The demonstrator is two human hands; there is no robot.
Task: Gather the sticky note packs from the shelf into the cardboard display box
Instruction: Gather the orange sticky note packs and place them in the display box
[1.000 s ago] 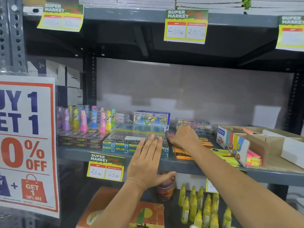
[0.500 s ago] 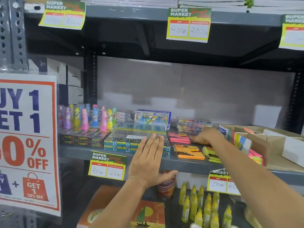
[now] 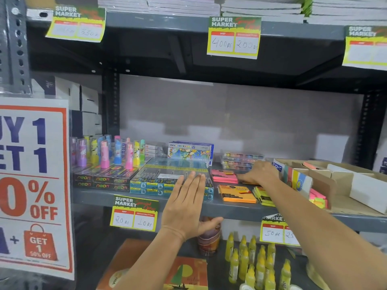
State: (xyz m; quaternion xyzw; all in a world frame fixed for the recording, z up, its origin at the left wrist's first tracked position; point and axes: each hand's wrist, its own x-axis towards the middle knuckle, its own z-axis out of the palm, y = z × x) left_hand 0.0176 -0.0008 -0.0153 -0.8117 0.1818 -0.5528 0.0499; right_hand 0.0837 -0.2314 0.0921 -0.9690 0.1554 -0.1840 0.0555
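Right now the right hand (image 3: 258, 173) is reaching down onto a sticky note pack beside the pink pack (image 3: 223, 175), just left of the cardboard display box (image 3: 326, 181); whether its fingers are closing on anything I cannot tell. Further left of the box, the left hand (image 3: 186, 208) is hovering flat and open, holding nothing. Orange pack (image 3: 236, 193) and yellow pack (image 3: 262, 196) are lying loose on the shelf (image 3: 146, 203); pinching one pack squarely by its edges probably works best

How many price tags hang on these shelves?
5: three on the top shelf edge, left, middle and right, cut off; two on the middle shelf edge, left and right, partly behind the arm.
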